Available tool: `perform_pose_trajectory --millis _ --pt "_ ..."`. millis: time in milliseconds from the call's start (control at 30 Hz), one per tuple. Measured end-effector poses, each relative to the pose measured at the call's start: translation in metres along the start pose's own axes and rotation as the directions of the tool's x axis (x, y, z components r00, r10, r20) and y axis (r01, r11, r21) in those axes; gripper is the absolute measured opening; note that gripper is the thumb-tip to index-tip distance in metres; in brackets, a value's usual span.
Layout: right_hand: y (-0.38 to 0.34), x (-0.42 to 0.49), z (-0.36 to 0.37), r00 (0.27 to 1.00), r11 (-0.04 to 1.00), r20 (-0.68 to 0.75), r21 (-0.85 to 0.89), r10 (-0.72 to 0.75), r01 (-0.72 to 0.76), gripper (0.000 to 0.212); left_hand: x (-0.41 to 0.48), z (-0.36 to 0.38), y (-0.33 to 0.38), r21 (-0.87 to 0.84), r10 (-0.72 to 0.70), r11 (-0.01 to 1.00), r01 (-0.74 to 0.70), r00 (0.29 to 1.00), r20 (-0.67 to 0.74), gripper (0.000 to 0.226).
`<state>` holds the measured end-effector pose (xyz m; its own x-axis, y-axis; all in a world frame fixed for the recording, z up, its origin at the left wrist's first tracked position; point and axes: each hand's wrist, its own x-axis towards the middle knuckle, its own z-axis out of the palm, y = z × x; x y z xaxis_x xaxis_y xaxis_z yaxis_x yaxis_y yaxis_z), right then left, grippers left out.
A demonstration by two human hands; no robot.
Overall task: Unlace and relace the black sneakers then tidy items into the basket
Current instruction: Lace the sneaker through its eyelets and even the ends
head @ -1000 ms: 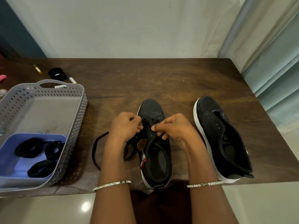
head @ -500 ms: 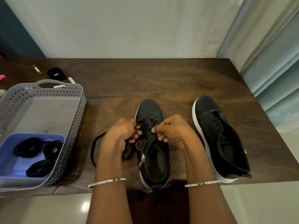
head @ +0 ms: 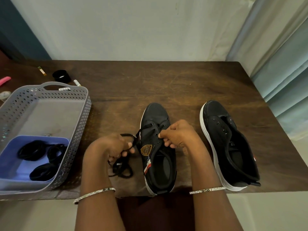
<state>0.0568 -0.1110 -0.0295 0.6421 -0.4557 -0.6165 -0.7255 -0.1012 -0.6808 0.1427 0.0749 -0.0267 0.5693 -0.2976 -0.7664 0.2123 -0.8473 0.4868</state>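
Observation:
Two black sneakers with white soles stand on the wooden table [head: 166, 80], toes pointing away. The left sneaker [head: 156, 117] has a black lace [head: 123, 169] threaded only through its front eyelets; the loose rest lies bunched on the table to its left. My left hand [head: 110, 147] is closed on that lace, drawn out to the shoe's left. My right hand [head: 180, 134] pinches the eyelet flap of the same shoe. The right sneaker [head: 228, 144] has no lace in its eyelets and stands apart, untouched.
A grey perforated basket [head: 83, 117] stands at the left, holding a blue tray [head: 11, 164] with coiled black laces [head: 40, 157]. Behind it lie a black round item [head: 60, 75], small markers and a pink object [head: 5, 80]. A curtain hangs at the right.
My left hand has pulled away from the shoe to the left and toward me, drawing the lace out through the eyelets. My right hand has stayed on the shoe.

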Motion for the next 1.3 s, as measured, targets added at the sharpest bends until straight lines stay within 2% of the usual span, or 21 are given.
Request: perform_pose_trajectory --millis 33,100,133,200,300,433,567,700,900,967,1033,1100,1167,1233,1300 --pt "0.0 0.0 0.0 1.0 1.0 0.0 0.006 -0.003 0.003 0.016 0.002 0.001 0.0 -0.015 -0.016 1.0 0.015 0.998 -0.066 0.025" --pt "-0.001 -0.001 0.0 1.0 1.0 -0.001 0.023 -0.006 0.006 0.016 0.008 0.002 0.002 -0.071 0.0 0.997 -0.021 0.958 -0.287 0.012" --pt "-0.001 -0.002 0.0 1.0 1.0 0.0 0.029 -0.006 0.006 0.015 0.011 0.001 0.003 -0.051 0.04 0.996 -0.067 0.911 -0.41 0.007" --pt "-0.002 -0.002 0.0 1.0 0.999 0.001 0.033 -0.004 0.004 0.014 0.013 0.002 0.01 0.039 0.161 0.986 -0.164 0.842 -0.514 0.003" --pt "-0.003 -0.001 0.001 1.0 1.0 -0.005 0.02 0.004 -0.004 0.015 0.017 0.009 0.019 0.13 0.316 0.948 -0.29 0.815 -0.485 0.011" --pt "-0.003 0.0 0.001 1.0 1.0 -0.001 0.017 0.017 -0.017 0.015 0.023 0.024 0.029 0.15 0.383 0.923 -0.355 0.809 -0.445 0.013" --pt "-0.003 -0.001 0.0 1.0 1.0 -0.002 0.024 0.016 -0.016 0.014 0.023 0.029 0.033 0.189 0.359 0.933 -0.306 0.803 -0.475 0.026" --pt "-0.002 0.0 0.0 1.0 0.999 -0.006 0.031 0.016 -0.016 0.014 0.017 0.031 0.038 0.276 0.345 0.932 -0.237 0.817 -0.463 0.022" --pt "-0.001 0.0 0.0 1.0 1.0 -0.016 0.022 0.015 -0.015 0.011 0.016 0.018 0.031 0.075 0.362 0.925 -0.372 0.806 -0.469 0.019" --pt "-0.001 0.002 0.0 1.0 1.0 -0.017 0.002 0.021 -0.021 0.011 0.014 0.013 0.027 0.071 0.338 0.934 -0.35 0.805 -0.487 0.017" --pt "-0.001 0.003 0.001 0.999 0.999 -0.017 -0.014 0.029 -0.029 0.012 0.012 0.01 0.024 0.114 0.302 0.953 -0.282 0.836 -0.457 0.009" --pt "-0.001 0.004 0.001 0.999 0.999 -0.025 -0.016 0.029 -0.029 0.013 0.011 0.009 0.021 0.126 0.265 0.964 -0.233 0.872 -0.411 0.011" --pt "0.0 0.004 0.001 0.999 1.0 -0.029 -0.014 0.024 -0.025 0.013 0.01 0.007 0.019 -0.014 0.26 0.958 -0.286 0.89 -0.375 0.015" --pt "-0.001 0.003 0.001 0.999 0.999 -0.025 -0.015 0.028 -0.028 0.013 0.004 0.005 0.022 -0.286 0.268 0.878 -0.385 0.889 -0.371 0.026" --pt "-0.001 0.003 0.0 0.999 1.0 -0.022 -0.011 0.026 -0.027 0.013 -0.001 0.005 0.026 -0.432 0.259 0.796 -0.423 0.884 -0.388 0.034"
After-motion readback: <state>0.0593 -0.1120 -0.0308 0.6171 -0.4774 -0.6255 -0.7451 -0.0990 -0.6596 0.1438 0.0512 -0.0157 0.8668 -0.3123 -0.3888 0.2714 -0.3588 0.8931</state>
